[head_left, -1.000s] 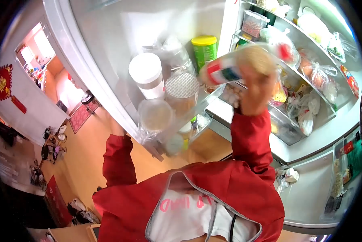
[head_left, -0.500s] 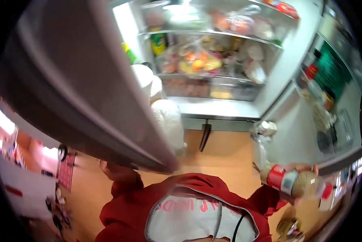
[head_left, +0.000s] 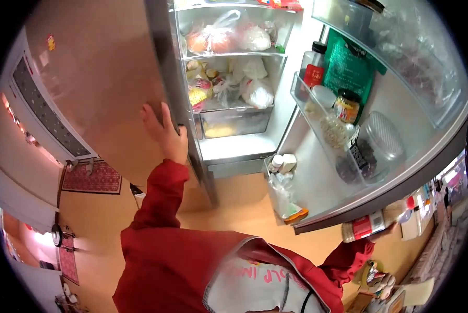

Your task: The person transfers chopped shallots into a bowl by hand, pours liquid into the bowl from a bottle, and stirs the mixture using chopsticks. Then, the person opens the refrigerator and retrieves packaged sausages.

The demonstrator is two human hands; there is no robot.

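Note:
My left hand (head_left: 167,136) lies flat with spread fingers on the brown outer face of the left refrigerator door (head_left: 103,78), close to its inner edge. In my right hand (head_left: 391,228), at the lower right, is a clear plastic jar (head_left: 369,225) with a red and white label and beige grainy contents. The jar lies sideways just beyond the edge of the open right refrigerator door (head_left: 322,182) and hides most of that hand's fingers. Between the doors, the refrigerator's interior shelves (head_left: 234,54) hold bagged food.
The right door's bins hold a green pouch (head_left: 349,62), a black-lidded jar (head_left: 347,106), a red-labelled bottle (head_left: 313,68) and a clear container (head_left: 381,135). A lower door bin (head_left: 283,193) holds small packages. A patterned mat (head_left: 92,177) lies on the floor at left.
The left door has swung toward the refrigerator, hiding its inner shelves and the left part of the interior. My left hand now rests on its outer face. The jar stays in my right hand.

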